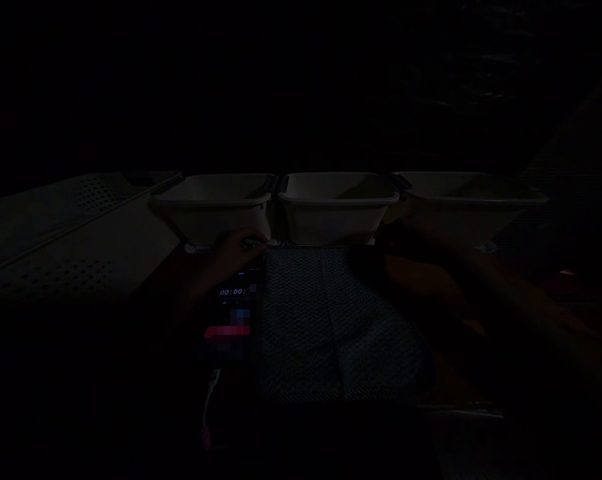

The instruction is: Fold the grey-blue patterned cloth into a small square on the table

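Note:
The scene is very dark. A grey textured cloth (301, 320) lies spread before me, with a crease running down its middle. At its far left corner is my left hand (243, 241), its fingers bent and closed at the cloth's edge. My right hand (398, 237) reaches to the far right corner of the cloth; its fingers are lost in shadow, so their grip cannot be made out. Beside the cloth on the left, under my left forearm, lies a phone (231, 313) with a lit timer screen.
Three light-coloured bins, a left bin (225, 220), a middle bin (335, 220) and a right bin (461, 213), stand in a row behind the cloth. A perforated basket (125, 233) fills the left side. A cable (208, 400) trails from the phone.

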`<state>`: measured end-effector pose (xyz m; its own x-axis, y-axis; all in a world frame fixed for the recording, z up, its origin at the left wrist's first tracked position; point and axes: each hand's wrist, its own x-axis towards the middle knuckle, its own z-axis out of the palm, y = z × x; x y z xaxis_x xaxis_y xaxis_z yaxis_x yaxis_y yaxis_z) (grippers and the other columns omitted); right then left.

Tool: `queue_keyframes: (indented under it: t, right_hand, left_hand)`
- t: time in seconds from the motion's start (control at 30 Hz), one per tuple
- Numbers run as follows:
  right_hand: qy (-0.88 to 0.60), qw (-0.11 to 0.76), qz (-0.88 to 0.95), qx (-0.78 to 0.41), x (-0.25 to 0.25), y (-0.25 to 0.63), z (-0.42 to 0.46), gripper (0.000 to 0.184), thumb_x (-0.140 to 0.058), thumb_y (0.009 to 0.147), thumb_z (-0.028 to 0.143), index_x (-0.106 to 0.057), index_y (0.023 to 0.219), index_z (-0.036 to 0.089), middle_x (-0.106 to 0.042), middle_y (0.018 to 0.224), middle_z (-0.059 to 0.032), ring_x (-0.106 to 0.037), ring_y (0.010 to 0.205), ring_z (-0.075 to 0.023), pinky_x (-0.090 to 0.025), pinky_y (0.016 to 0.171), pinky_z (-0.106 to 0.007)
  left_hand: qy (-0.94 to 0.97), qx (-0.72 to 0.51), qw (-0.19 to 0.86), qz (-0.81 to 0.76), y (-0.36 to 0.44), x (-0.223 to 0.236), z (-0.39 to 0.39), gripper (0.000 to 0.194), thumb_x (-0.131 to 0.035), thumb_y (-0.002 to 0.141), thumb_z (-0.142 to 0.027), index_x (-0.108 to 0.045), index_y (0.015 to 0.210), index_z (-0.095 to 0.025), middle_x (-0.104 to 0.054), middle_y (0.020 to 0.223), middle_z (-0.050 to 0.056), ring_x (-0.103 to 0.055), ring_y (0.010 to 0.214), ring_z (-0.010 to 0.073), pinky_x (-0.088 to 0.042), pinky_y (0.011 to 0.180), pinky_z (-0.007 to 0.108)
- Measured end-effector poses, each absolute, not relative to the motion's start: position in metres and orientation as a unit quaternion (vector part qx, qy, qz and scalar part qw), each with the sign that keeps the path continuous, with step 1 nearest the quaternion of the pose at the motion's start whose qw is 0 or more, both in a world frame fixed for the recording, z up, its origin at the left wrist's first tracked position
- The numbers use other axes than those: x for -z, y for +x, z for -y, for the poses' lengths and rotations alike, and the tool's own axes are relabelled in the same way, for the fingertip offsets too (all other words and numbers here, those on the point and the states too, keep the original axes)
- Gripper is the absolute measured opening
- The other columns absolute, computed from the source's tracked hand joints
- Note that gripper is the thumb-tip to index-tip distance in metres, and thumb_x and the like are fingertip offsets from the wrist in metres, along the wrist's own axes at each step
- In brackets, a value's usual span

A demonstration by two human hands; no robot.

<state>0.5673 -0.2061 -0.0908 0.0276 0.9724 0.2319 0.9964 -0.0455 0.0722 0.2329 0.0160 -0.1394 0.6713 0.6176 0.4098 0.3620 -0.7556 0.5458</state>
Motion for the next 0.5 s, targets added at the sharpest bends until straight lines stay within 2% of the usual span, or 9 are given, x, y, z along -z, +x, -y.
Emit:
queue_keyframes:
  t: [0.1, 0.23, 0.5]
  right_hand:
    - [-0.713, 0.023, 0.695, 0.092, 0.091, 0.566, 0.206, 0.015, -0.062, 0.086, 0.020, -0.076, 0.086, 0.016, -0.073, 0.100, -0.0125, -0.063, 0.086, -0.0217, -0.045, 0.081, -0.035]
    - [-0.712, 0.037, 0.696, 0.089, 0.096, 0.567, 0.204, 0.014, -0.060, 0.086, 0.018, -0.075, 0.087, 0.015, -0.072, 0.099, -0.0131, -0.062, 0.087, -0.0203, -0.043, 0.081, -0.033]
    - [-0.751, 0.063, 0.655, 0.060, 0.107, 0.573, 0.198, 0.019, -0.059, 0.085, 0.016, -0.074, 0.096, 0.015, -0.073, 0.098, -0.0118, -0.068, 0.082, -0.0222, -0.046, 0.068, -0.028]
  left_hand:
    - [0.893, -0.290, 0.203, -0.279, 0.232, 0.138, -0.013, 0.023, -0.065, 0.081, -0.038, -0.072, 0.092, -0.019, -0.074, 0.095, 0.005, -0.068, 0.087, 0.0213, -0.052, 0.083, 0.034]
    - [0.908, -0.259, 0.185, -0.271, 0.231, 0.136, -0.013, 0.024, -0.062, 0.083, -0.038, -0.074, 0.093, -0.021, -0.075, 0.096, 0.005, -0.068, 0.087, 0.0218, -0.052, 0.083, 0.034]
    - [0.926, -0.249, 0.160, -0.236, 0.230, 0.138, -0.017, 0.029, -0.053, 0.090, -0.036, -0.073, 0.104, -0.020, -0.072, 0.109, 0.006, -0.066, 0.101, 0.0231, -0.050, 0.091, 0.036]
